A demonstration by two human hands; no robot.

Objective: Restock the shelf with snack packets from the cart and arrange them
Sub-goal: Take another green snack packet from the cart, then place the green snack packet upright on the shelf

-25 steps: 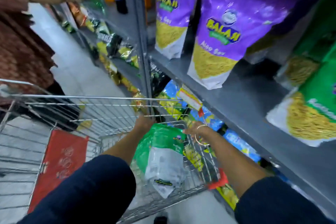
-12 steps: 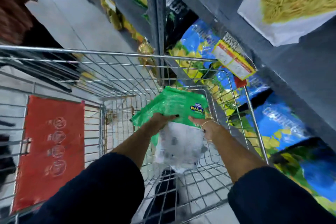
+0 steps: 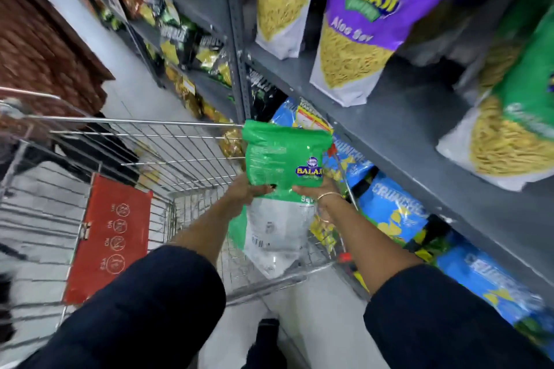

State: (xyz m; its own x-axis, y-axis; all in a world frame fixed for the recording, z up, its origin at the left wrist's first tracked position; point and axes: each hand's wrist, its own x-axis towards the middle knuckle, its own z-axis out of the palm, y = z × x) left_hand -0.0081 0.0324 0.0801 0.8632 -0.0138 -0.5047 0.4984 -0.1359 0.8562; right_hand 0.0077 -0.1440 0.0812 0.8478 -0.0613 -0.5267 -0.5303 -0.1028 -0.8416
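We judged the grey shelf (image 3: 398, 141) at two o'clock crowded with purple packets (image 3: 356, 24), so our green packet (image 3: 281, 159), clamped above the cart (image 3: 144, 141) between left hand (image 3: 242, 192) and right hand (image 3: 317, 189) fingers, could slip or topple neighbours.

Count: purple Aloo Sev packets (image 3: 356, 27) on the shelf (image 3: 404, 126), 2. Green packet (image 3: 283, 159) held, 1. Wire cart (image 3: 135, 141), 1. Blue Crunchex packets (image 3: 392, 210), at least 3.
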